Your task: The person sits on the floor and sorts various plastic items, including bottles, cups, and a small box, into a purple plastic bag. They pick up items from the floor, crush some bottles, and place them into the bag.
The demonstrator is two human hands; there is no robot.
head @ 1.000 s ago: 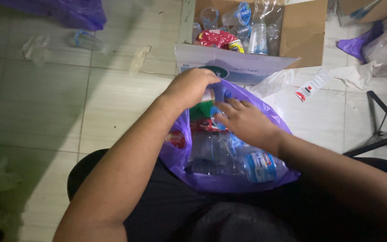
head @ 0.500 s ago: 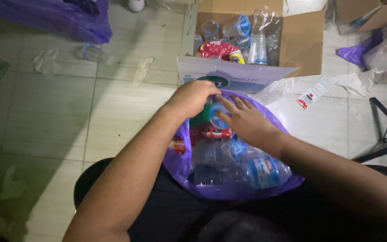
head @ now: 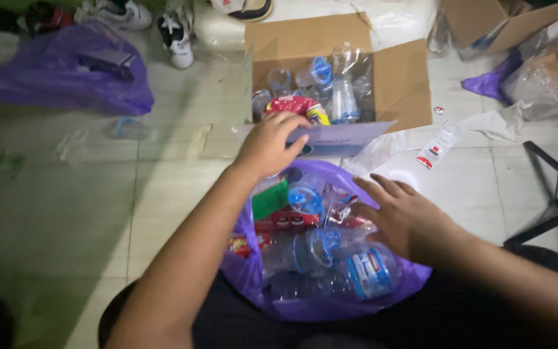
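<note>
A purple plastic bag [head: 247, 271] lies open in my lap. It holds several clear plastic bottles [head: 330, 258], a green piece and red wrappers. My left hand [head: 267, 147] reaches forward over the bag's far rim, fingers apart, at the front flap of an open cardboard box [head: 402, 77]. Its fingertips are close to a red wrapper [head: 292, 105] in the box and it holds nothing. My right hand [head: 407, 218] hovers with spread fingers over the right side of the bag, just above the bottles.
The box holds clear bottles and cups [head: 343, 84]. Another purple bag [head: 53, 84] and sneakers [head: 175, 35] lie at the far left. A crushed bottle [head: 130, 128] and a white sachet [head: 439, 145] lie on the tiled floor. Black metal legs [head: 553, 207] stand at the right.
My left hand has risen out of the bag and moved forward to the box. My right hand has drawn back to the right and spread its fingers.
</note>
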